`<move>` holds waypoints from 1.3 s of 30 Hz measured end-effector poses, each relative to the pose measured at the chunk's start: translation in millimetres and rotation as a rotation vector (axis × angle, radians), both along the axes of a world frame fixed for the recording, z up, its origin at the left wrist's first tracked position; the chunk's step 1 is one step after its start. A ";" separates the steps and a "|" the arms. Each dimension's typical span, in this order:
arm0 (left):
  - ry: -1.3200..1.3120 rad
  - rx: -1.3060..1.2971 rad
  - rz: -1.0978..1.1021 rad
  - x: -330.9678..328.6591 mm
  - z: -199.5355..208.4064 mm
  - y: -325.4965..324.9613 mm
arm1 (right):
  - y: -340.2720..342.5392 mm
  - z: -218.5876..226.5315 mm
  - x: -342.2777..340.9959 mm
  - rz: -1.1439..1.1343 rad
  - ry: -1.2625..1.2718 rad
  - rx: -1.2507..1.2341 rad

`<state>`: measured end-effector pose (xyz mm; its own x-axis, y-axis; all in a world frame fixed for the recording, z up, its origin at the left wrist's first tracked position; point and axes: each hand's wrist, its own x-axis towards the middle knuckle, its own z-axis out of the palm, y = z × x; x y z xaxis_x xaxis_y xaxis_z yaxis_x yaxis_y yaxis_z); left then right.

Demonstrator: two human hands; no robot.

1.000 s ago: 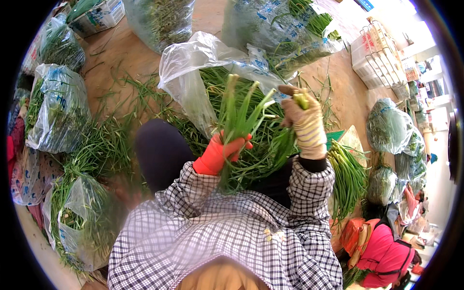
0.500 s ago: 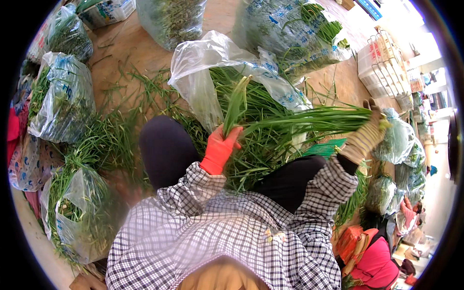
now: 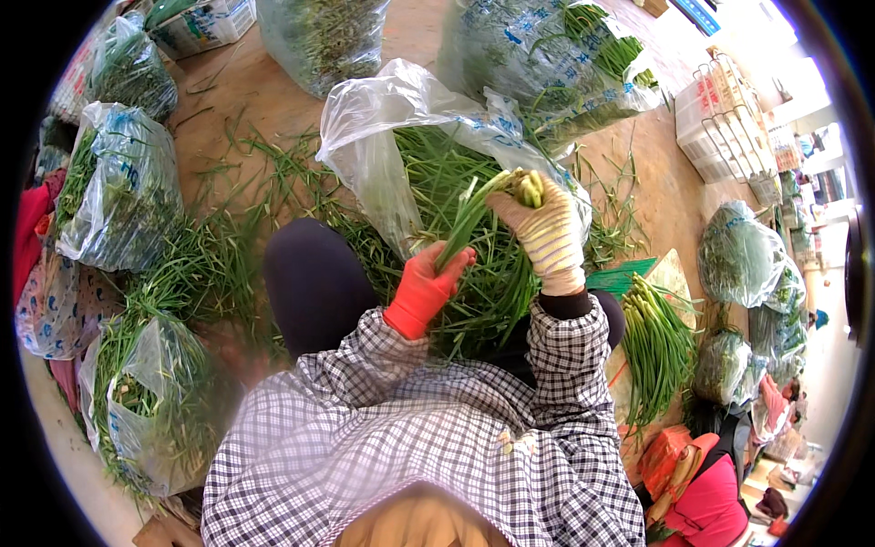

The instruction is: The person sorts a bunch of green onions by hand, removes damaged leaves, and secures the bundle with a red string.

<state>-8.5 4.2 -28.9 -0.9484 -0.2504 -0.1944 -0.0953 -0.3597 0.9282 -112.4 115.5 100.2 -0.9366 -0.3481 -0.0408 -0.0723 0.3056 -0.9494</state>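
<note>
The left hand (image 3: 424, 287), in a red glove, is clamped on a few green stalks (image 3: 467, 223) that slant up and to the right, their pale ends reaching the other hand. The right hand (image 3: 547, 228), in a pale striped glove, is curled tightly around a bunch (image 3: 529, 189), whose thick yellowish ends stick out above the fist. Its thumb and finger are at the tips of the left hand's stalks, but whether they pinch them one cannot tell. Both hands are in front of the person's body, between the dark-trousered knees, with a checked sleeve (image 3: 570, 356) on each arm. Below and behind the hands lies a heap of loose greens (image 3: 433, 164), running into the mouth of a clear plastic bag (image 3: 365, 109) that lies open just beyond. Near the right knee, a larger bundle (image 3: 656, 356) of stalks rests with its pale ends pointing away from the person, partly over a pale board (image 3: 674, 273) and just beside a flat green thing (image 3: 622, 278). More cut leaves (image 3: 205, 269) are strewn on the brown floor (image 3: 228, 82) past the left knee, near two stuffed bags (image 3: 128, 191) along that side. A white crate (image 3: 715, 128) stands farther off at the upper right.
</note>
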 end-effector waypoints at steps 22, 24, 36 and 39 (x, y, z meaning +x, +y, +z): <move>-0.013 0.313 0.084 -3.9 2.3 -9.5 | 107.5 9.2 -78.3 -0.339 -0.002 -0.667; 0.010 0.286 0.013 -2.2 -1.7 -12.1 | 59.0 12.0 -32.7 -0.100 0.114 -0.028; 0.114 0.207 0.238 -7.0 -3.6 -15.3 | 54.7 -31.5 -26.9 -0.009 -0.037 0.024; 0.077 0.163 0.251 -6.5 -10.0 -23.0 | 66.0 -24.0 -30.3 -0.065 0.058 0.083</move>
<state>-15.0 -18.9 -39.0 -0.8744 -0.4502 -0.1808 0.0841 -0.5077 0.8574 -142.8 181.4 76.3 -0.9587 -0.2840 -0.0117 -0.1040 0.3888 -0.9154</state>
